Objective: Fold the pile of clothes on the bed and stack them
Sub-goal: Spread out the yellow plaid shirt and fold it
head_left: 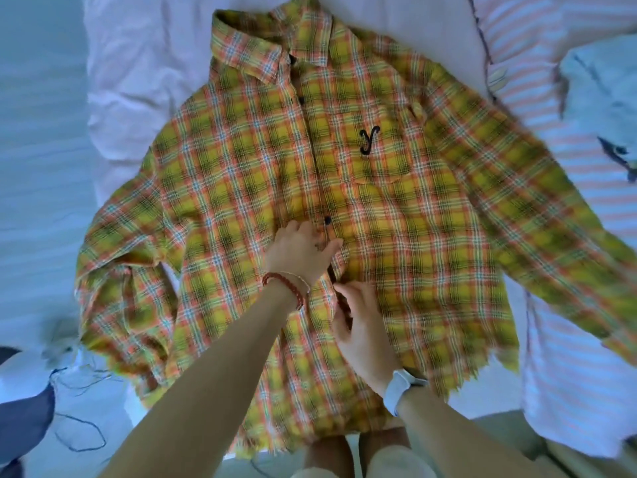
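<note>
Yellow-and-orange plaid cotton fills the head view: a long-sleeved button-up shirt [344,188] lies face up on the white bed sheet [138,63], collar away from the person, both sleeves spread out to the sides, the lower hem hanging over the near edge of the bed. A chest pocket bears a black embroidered letter "y" [368,141]. Dark buttons run down the placket, and the hem is frayed.

The left hand [303,251], with red bead bracelets at the wrist, rests on the placket just below a button, thumb stretched toward the right; whether it pinches cloth cannot be told. The right hand [362,326], a pale watch on its wrist, lies on the placket lower down with fingers curled at the fabric edge, seemingly pinching it.

The step looks like closing or aligning the shirt front before folding. It would go best with the two front panels overlapped squarely along the placket and wrinkles smoothed outward, so that later folds of sleeves and body stay even.

To the right, touching the shirt's sleeve, lies a pink-and-white striped garment [568,208], with a light blue garment [599,84] on top of it. These appear still unfolded.
</note>
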The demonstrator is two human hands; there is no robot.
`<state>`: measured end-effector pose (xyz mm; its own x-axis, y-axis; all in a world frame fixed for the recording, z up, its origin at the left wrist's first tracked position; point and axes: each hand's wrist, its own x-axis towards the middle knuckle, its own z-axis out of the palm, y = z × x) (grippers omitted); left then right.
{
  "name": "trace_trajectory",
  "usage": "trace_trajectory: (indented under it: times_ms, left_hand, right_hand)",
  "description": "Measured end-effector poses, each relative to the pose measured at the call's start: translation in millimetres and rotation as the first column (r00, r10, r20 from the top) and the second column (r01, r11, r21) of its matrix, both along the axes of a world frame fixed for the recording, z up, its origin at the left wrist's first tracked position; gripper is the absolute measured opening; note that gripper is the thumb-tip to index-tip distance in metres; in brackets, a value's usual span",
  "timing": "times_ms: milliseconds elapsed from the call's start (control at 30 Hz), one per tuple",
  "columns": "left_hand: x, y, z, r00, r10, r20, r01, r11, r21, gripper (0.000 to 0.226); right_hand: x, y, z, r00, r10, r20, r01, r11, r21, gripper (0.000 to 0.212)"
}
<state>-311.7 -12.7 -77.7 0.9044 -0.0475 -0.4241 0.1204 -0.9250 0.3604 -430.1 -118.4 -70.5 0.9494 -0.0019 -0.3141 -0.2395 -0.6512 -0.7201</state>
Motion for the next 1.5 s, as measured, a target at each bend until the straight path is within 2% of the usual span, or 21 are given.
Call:
trace_trajectory:
  times_ms: [100, 167, 200, 267, 333, 400, 433, 533, 633, 700, 767, 867, 933, 1000, 1067, 1133, 1167, 1233, 1333, 1400, 1500]
  left_hand:
    - [3.7, -7.6, 2.4, 0.994, 0.060, -0.089, -0.055, 0.997, 0.058, 0.026]
    - [5.5, -4.8, 7.3, 0.987, 0.115, -0.110, -0.116, 0.993, -0.003, 0.022]
    - [6.0, -2.8, 10.3, 0.987, 0.126, -0.103, -0.132, 0.990, -0.051, 0.021]
    - [5.1, 1.0, 18.1, 0.987, 0.148, -0.055, -0.155, 0.977, -0.149, 0.021]
    - [2.7, 0.9, 27.0, 0.985, 0.173, 0.003, -0.167, 0.956, -0.243, 0.027]
    - [0.7, -4.2, 29.5, 0.986, 0.161, 0.050, -0.140, 0.945, -0.295, 0.029]
    - [0.5, -7.6, 28.1, 0.988, 0.141, 0.057, -0.117, 0.947, -0.300, 0.026]
    - [0.7, -16.3, 16.2, 0.998, -0.005, -0.055, -0.009, 0.968, -0.251, 0.019]
    - [-6.9, -20.5, 6.7, 0.968, -0.185, -0.167, 0.171, 0.981, -0.096, 0.038]
    - [-21.2, -23.4, 9.4, 0.958, -0.238, -0.158, 0.237, 0.971, -0.024, 0.050]
    - [-46.3, -24.8, 11.9, 0.953, -0.275, -0.125, 0.277, 0.961, -0.002, 0.056]
    - [-95.7, -23.7, 6.7, 0.943, -0.323, -0.082, 0.327, 0.944, 0.040, 0.060]
    - [-126.2, -25.8, 2.0, 0.945, -0.308, -0.113, 0.315, 0.947, 0.056, 0.060]
    - [-148.9, -30.8, 0.4, 0.954, -0.274, -0.122, 0.283, 0.957, 0.066, 0.061]
    - [-164.1, -36.0, -0.5, 0.955, -0.264, -0.137, 0.277, 0.956, 0.093, 0.062]
    - [-175.0, -40.6, 0.6, 0.958, -0.250, -0.143, 0.266, 0.958, 0.104, 0.063]
    - [-179.7, -43.2, 0.9, 0.959, -0.244, -0.143, 0.261, 0.959, 0.111, 0.063]
    - [-190.2, -48.1, 2.0, 0.960, -0.240, -0.147, 0.258, 0.959, 0.115, 0.061]
    - [-213.0, -53.3, 1.5, 0.958, -0.271, -0.097, 0.282, 0.952, 0.123, 0.059]
    - [-231.0, -56.3, 1.8, 0.932, -0.353, -0.085, 0.362, 0.921, 0.144, 0.060]
    - [-251.5, -61.9, 0.7, 0.845, -0.469, -0.257, 0.517, 0.840, 0.166, 0.059]
  right_hand:
    - [-12.0, -1.5, -0.8, 0.990, 0.055, -0.127, -0.064, 0.996, -0.068, 0.037]
    - [-14.3, 2.2, -3.6, 0.970, 0.086, -0.227, -0.115, 0.986, -0.118, 0.040]
    - [-15.2, 5.3, -4.7, 0.971, 0.077, -0.227, -0.106, 0.987, -0.119, 0.035]
    - [-18.1, 11.1, -4.0, 0.989, 0.025, -0.146, -0.039, 0.995, -0.096, 0.025]
    - [-24.3, 14.6, -1.2, 0.996, -0.042, -0.079, 0.036, 0.997, -0.070, 0.025]
    - [-32.7, 11.5, 1.6, 0.987, -0.112, -0.119, 0.115, 0.993, 0.020, 0.025]
    - [-38.1, 8.6, 0.5, 0.973, -0.130, -0.191, 0.145, 0.988, 0.062, 0.024]
    - [-55.5, -6.3, -2.2, 0.913, -0.118, -0.390, 0.157, 0.985, 0.070, 0.027]
    - [-79.2, -23.0, -0.6, 0.871, -0.117, -0.476, 0.156, 0.987, 0.043, 0.034]
    - [-95.7, -36.6, -1.9, 0.832, -0.227, -0.506, 0.248, 0.968, -0.026, 0.030]
    - [-110.0, -48.9, -8.0, 0.748, -0.427, -0.508, 0.402, 0.900, -0.165, 0.033]
    - [-126.8, -60.8, -19.0, 0.496, -0.669, -0.554, 0.657, 0.706, -0.265, 0.039]
    - [-132.2, -64.7, -29.5, 0.347, -0.721, -0.600, 0.765, 0.588, -0.264, 0.039]
    - [-133.7, -66.9, -35.4, 0.229, -0.746, -0.626, 0.829, 0.487, -0.276, 0.029]
    - [-136.2, -69.0, -39.6, 0.097, -0.764, -0.638, 0.872, 0.374, -0.315, 0.030]
    - [-139.5, -71.7, -40.4, 0.031, -0.764, -0.645, 0.880, 0.327, -0.345, 0.027]
    - [-139.0, -73.5, -36.8, 0.043, -0.754, -0.656, 0.883, 0.337, -0.328, 0.025]
    - [-138.0, -77.1, -30.0, 0.195, -0.707, -0.679, 0.824, 0.494, -0.277, 0.021]
    - [-146.3, -87.5, -28.9, 0.396, -0.674, -0.624, 0.723, 0.647, -0.241, 0.021]
    - [-157.8, -92.7, -29.3, 0.534, -0.627, -0.567, 0.622, 0.746, -0.237, 0.020]
    - [-175.8, -103.6, -29.0, 0.615, -0.536, -0.578, 0.491, 0.834, -0.251, 0.029]
